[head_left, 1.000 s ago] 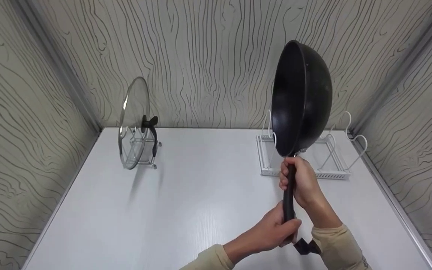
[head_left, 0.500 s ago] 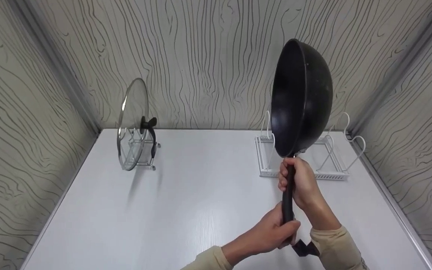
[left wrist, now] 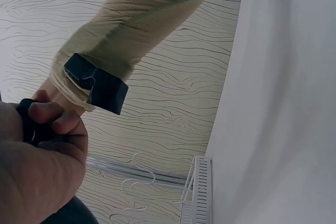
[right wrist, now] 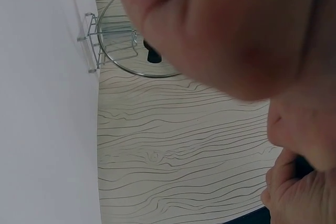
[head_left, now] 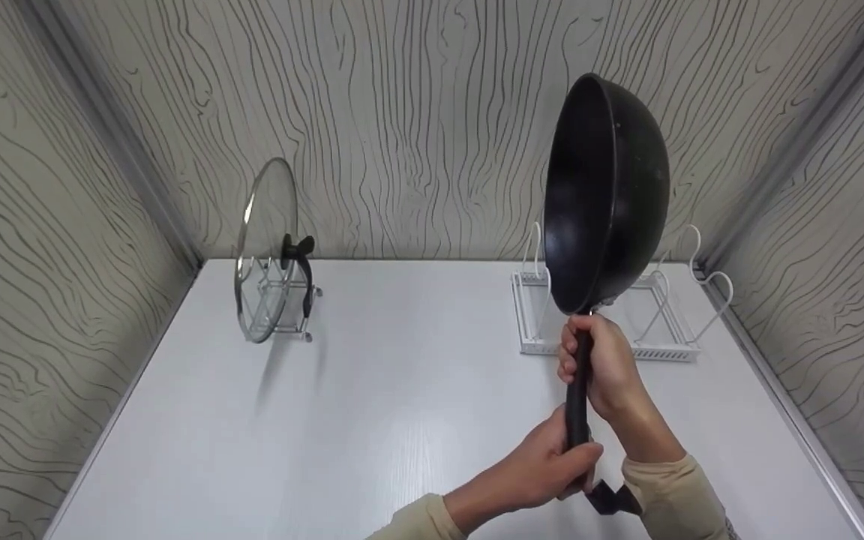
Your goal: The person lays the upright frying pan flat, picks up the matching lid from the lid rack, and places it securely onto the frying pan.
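Observation:
A deep black wok (head_left: 638,187) is held up on edge in the head view, its hollow side turned left and its long black handle (head_left: 576,412) pointing down toward me. My right hand (head_left: 603,364) grips the handle just below the bowl. Lower down, my left hand (head_left: 544,465) grips the handle's end with the thumb across it. In the left wrist view the fingers of the left hand (left wrist: 58,140) curl round the black handle end. Behind the bowl, partly covered by it, stands a white wire rack (head_left: 612,351) with curved uprights.
A glass lid (head_left: 271,202) with a black knob stands on edge in a small wire stand (head_left: 304,330) at the back left of the white table (head_left: 402,420). Wood-patterned walls (head_left: 417,127) close in the back and both sides. A black wrist mount (head_left: 608,497) sits by the right sleeve.
Both hands keep their hold on the handle. The wok has risen very slightly in the head view; otherwise things stay where they were.

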Motion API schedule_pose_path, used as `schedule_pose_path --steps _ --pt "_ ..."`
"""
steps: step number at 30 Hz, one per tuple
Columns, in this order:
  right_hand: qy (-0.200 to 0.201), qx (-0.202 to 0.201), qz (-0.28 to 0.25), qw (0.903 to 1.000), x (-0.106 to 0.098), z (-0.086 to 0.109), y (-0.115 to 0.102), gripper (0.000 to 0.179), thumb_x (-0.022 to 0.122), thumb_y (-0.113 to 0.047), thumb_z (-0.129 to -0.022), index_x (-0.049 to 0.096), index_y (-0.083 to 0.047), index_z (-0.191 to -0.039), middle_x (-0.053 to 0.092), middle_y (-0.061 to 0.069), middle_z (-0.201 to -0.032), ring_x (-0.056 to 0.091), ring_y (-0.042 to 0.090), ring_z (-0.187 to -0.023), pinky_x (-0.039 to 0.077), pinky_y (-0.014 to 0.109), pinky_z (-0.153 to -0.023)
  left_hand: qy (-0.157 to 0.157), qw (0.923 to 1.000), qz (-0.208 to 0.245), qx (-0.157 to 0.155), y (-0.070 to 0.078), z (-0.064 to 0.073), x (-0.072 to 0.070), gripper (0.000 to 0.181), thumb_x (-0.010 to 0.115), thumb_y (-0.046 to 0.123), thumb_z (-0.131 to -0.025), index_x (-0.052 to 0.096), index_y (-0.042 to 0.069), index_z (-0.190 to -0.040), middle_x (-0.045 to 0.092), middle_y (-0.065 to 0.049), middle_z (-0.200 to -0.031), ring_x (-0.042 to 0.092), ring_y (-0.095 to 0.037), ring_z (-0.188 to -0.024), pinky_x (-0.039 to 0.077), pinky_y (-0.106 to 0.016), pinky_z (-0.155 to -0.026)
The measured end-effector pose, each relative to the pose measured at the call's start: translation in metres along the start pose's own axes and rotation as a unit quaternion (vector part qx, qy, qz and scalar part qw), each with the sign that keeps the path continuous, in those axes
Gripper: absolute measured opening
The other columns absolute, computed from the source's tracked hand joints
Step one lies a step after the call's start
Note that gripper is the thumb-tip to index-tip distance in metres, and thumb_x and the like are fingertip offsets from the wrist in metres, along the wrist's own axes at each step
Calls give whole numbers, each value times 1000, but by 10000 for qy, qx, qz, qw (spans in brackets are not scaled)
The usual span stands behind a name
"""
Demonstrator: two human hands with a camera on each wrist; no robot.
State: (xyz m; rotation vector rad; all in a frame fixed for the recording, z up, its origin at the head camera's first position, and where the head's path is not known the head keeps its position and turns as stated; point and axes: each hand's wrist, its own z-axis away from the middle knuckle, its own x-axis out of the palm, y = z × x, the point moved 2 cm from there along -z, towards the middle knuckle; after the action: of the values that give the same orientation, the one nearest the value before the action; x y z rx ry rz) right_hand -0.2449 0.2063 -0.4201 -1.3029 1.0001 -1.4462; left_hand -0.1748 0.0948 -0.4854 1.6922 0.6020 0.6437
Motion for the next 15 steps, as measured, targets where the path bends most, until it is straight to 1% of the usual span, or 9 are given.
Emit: schedule_pose_path --steps 4,11,15 --pt "11 34 -22 10000 1 1 0 34 30 -15 -104 42 -12 -73 42 -3 -61 40 9 -47 35 23 -43 10 10000 7 63 0 1 0 14 49 15 -100 42 11 -111 54 1 -65 42 1 -44 35 -16 -44" --pt "-34 -50 -23 10000 1 2 -3 35 30 -16 -105 43 -11 -73 42 -2 -60 40 10 -47 36 23 -43 13 10000 -4 2 3 1 1 13 49 15 -100 42 12 -110 54 3 -64 42 1 -44 36 -16 -44" --pt "-35 -77 -28 10000 1 4 -4 34 30 -16 -106 44 -11 -75 43 -2 -61 40 10 -47 36 23 -43 -11 10000 24 29 4 1 2 14 50 14 -99 42 10 -111 54 1 -64 42 1 -44 35 -16 -44"
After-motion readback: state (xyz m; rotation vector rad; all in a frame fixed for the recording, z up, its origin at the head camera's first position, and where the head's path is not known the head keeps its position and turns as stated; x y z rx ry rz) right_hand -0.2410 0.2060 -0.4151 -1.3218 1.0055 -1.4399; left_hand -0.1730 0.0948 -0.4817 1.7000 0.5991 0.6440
